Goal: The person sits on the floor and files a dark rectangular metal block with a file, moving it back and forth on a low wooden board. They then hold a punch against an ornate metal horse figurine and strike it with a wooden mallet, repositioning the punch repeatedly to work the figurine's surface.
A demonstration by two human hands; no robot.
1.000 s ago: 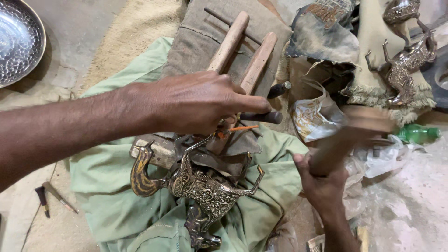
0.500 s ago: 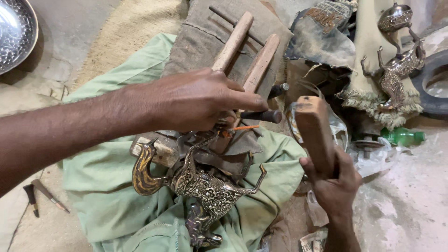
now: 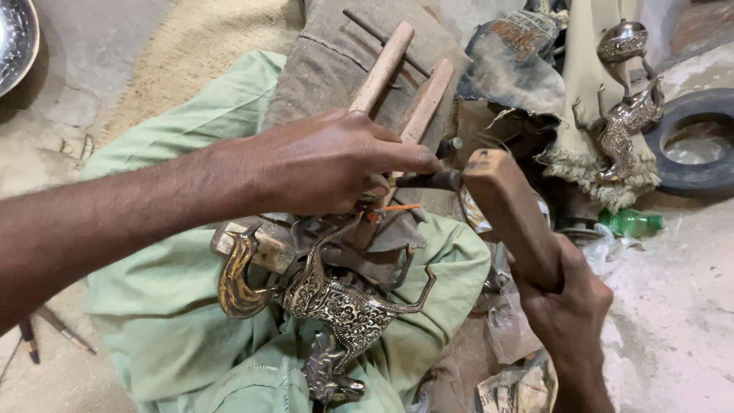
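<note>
Head view: looking down at two hands working over a lap covered in green cloth (image 3: 176, 321).
Far left: a shiny metal bowl (image 3: 15, 38) is peeking in at the top corner, and two thin tools (image 3: 46, 329) are lying on the sandy floor.
Left hand (image 3: 329, 164): it is reaching in from the left and closing its fingers around a thin dark punch (image 3: 428, 180). The punch is pointing to the right.
Under the left hand: a brass animal (image 3: 336, 306) with curly patterns is lying on the green cloth. Its curved tail (image 3: 237, 275) is pointing left and its head is hanging down at the bottom.
Behind the left hand: two wooden sticks (image 3: 405, 76) are leaning on a brown sack (image 3: 321, 69).
Right hand (image 3: 569, 306): it is gripping a wooden block (image 3: 508, 210) tightly, like a hammer. The top of the block is touching the end of the punch.
Right side: a green bottle (image 3: 631, 222) is lying on the floor, with crumpled plastic (image 3: 512, 329) near the right hand.
Far right: another brass animal (image 3: 623, 122) is resting on a pale fringed cloth (image 3: 581, 84), and a black tyre (image 3: 699, 145) is sitting beside it.
</note>
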